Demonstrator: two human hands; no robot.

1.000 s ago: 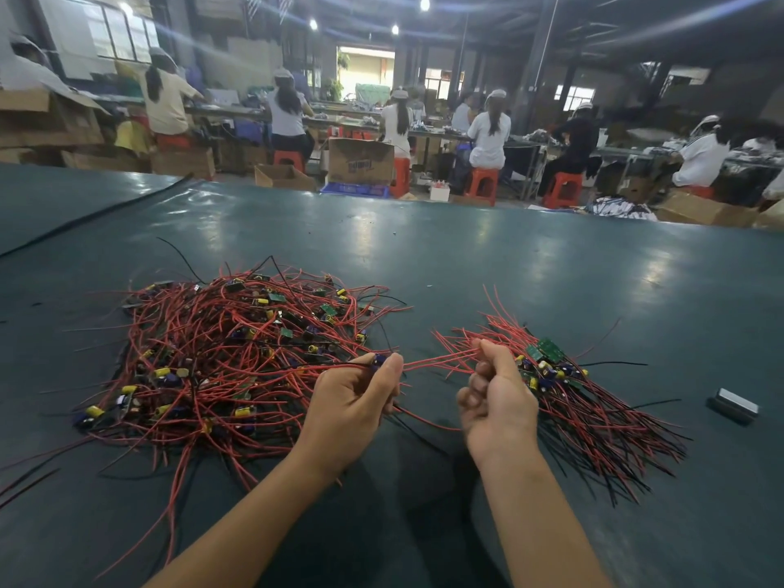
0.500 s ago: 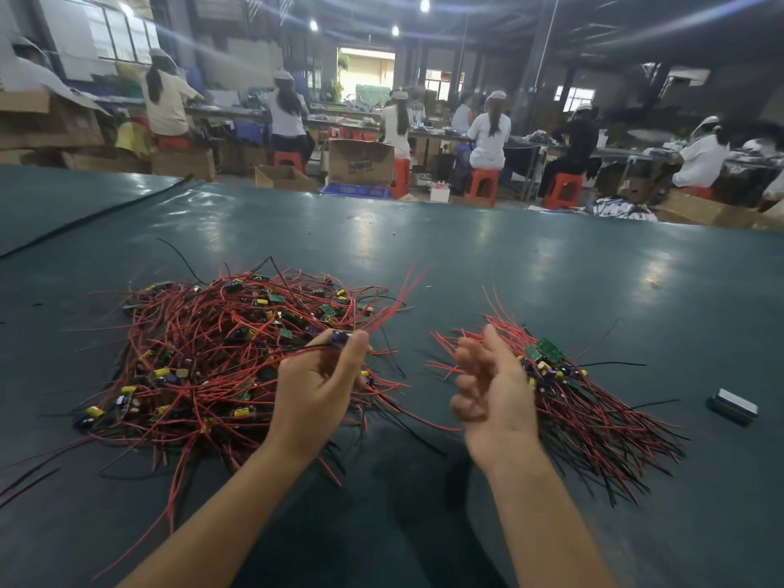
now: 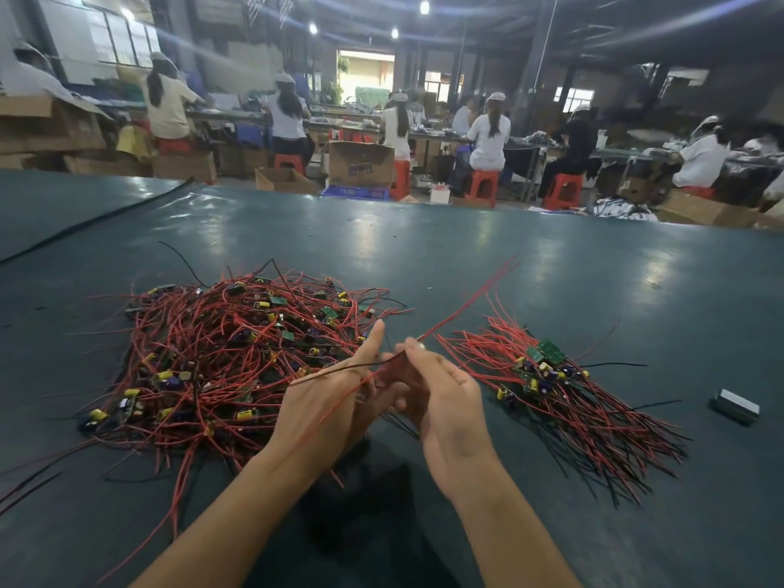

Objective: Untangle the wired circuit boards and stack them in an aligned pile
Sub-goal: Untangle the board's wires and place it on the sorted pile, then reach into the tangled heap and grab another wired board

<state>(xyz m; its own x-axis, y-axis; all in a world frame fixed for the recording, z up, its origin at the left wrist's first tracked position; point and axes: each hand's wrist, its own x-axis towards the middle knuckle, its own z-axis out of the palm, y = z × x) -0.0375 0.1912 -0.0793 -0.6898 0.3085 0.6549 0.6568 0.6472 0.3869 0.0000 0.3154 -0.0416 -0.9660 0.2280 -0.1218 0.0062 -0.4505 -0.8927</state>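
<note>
A big tangled heap of small circuit boards with red and black wires (image 3: 229, 354) lies at the left of the green table. To the right lies a smaller pile of boards (image 3: 547, 375), its wires fanned toward me. Between the two, my left hand (image 3: 326, 405) and my right hand (image 3: 445, 401) meet above the table around one wired board. The board itself is hidden between the hands. Its red wires (image 3: 466, 303) stick up and to the right, and a black and a red wire trail over my left hand. My right fingertips pinch the wires near the board.
A small grey block (image 3: 736, 407) lies on the table (image 3: 424, 248) at the far right. A black cable (image 3: 93, 220) crosses the table's far left. Beyond the far edge, several seated people work at benches among cardboard boxes and red stools.
My left hand lifted one wired board out of the tangled heap and brought it right. My right hand came in and took hold of its wires, which now point up to the right.
</note>
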